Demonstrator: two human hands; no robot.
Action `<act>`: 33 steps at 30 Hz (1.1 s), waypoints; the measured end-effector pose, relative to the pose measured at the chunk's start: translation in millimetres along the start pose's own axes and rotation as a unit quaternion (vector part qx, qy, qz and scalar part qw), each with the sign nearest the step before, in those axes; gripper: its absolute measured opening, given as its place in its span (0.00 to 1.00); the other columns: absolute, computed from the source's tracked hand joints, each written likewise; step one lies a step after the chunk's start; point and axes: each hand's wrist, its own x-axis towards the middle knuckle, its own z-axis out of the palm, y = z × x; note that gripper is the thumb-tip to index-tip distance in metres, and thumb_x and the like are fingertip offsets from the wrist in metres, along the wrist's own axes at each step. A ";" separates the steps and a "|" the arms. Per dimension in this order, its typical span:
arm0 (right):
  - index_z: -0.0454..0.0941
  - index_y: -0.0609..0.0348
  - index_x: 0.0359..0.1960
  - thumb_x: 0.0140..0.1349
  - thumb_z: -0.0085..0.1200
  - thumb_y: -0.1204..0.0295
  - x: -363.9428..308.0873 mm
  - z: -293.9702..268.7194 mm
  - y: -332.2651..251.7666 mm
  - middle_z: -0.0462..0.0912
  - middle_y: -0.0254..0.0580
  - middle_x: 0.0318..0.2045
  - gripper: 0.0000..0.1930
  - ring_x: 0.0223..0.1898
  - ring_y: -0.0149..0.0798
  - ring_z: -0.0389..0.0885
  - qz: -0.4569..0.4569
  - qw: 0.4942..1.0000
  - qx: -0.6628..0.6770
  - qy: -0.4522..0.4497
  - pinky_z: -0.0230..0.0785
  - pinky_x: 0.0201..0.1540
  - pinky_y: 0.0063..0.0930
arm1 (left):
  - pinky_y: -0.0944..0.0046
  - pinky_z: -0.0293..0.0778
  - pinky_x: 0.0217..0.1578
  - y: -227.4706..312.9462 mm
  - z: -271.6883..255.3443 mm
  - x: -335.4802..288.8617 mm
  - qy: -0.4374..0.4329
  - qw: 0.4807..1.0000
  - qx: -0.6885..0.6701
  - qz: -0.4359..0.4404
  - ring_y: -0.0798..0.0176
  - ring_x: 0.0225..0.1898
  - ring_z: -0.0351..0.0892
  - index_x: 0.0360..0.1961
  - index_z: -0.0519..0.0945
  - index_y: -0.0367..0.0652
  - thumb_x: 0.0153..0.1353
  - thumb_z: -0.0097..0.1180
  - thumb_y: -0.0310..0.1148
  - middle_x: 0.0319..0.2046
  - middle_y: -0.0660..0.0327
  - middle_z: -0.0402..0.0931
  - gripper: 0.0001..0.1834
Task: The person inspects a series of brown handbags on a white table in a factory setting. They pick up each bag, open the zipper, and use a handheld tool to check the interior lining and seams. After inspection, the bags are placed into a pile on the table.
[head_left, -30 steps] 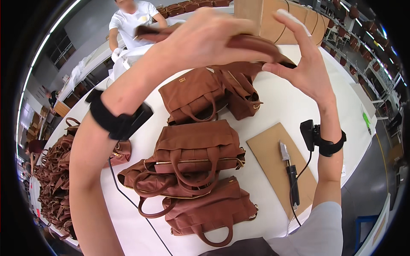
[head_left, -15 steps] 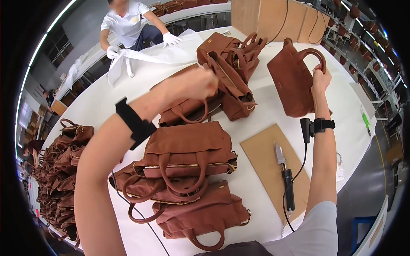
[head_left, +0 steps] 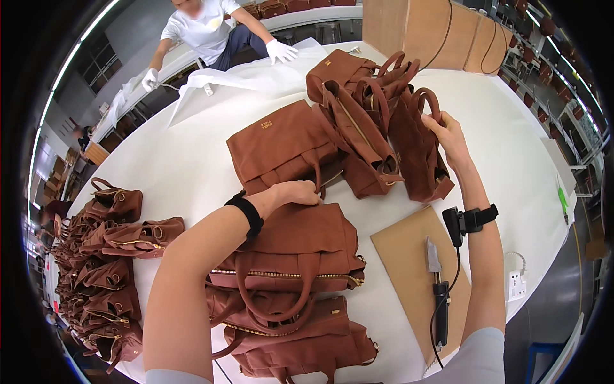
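Meanwhile, the upright brown bag (head_left: 419, 150) had been brought down since half a second earlier, when it was held up apart from the others; it was now set on the white table (head_left: 192, 173), touching the open brown bag (head_left: 358, 121) at its left. Its handle was gripped from above by the right hand (head_left: 451, 137), the fingers closed round the loop. The left hand (head_left: 291, 192) had been drawn back toward the body and was laid, fingers curled, on the handle of the flat brown bag (head_left: 284, 150); whether that handle was truly pinched could not be told, as the fingertips were hidden. Nearer the body a stack of brown bags (head_left: 288, 288) was partly covered by the left forearm and cut off at the lower edge. A tool with a black handle (head_left: 438, 288) was seen on a cardboard sheet (head_left: 403, 256). At the far table edge, white cloth (head_left: 256, 73) was pressed by another person's gloved hand (head_left: 281, 51).
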 end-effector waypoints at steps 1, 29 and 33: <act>0.75 0.63 0.31 0.59 0.57 0.61 -0.2 -1.5 0.5 0.72 0.31 0.24 0.15 0.26 0.24 0.65 0.009 1.000 0.006 -0.004 0.59 0.29 0.20 | 0.54 0.69 0.49 3.1 -2.0 -0.9 -0.008 1.000 -0.018 -0.001 0.46 0.50 0.74 0.46 0.77 0.31 0.53 0.54 0.46 0.47 0.44 0.76 0.28; 0.70 0.67 0.52 0.64 0.50 0.60 -18.1 4.5 -2.4 0.76 0.41 0.43 0.23 0.43 0.31 0.72 0.021 0.996 0.052 -0.069 0.64 0.49 0.27 | 0.67 0.67 0.25 -17.4 -103.3 -104.8 0.297 0.929 -0.107 0.192 0.68 0.20 0.69 0.20 0.84 0.38 0.59 0.53 0.51 0.13 0.58 0.75 0.26; 0.65 0.68 0.57 0.61 0.53 0.55 -25.8 8.6 -16.6 0.74 0.49 0.49 0.30 0.49 0.36 0.71 0.017 0.993 -0.090 -0.070 0.63 0.53 0.29 | 0.61 0.69 0.30 -22.6 -93.5 -127.6 0.356 0.919 0.054 0.162 0.60 0.26 0.75 0.37 0.78 0.35 0.61 0.51 0.51 0.23 0.52 0.77 0.24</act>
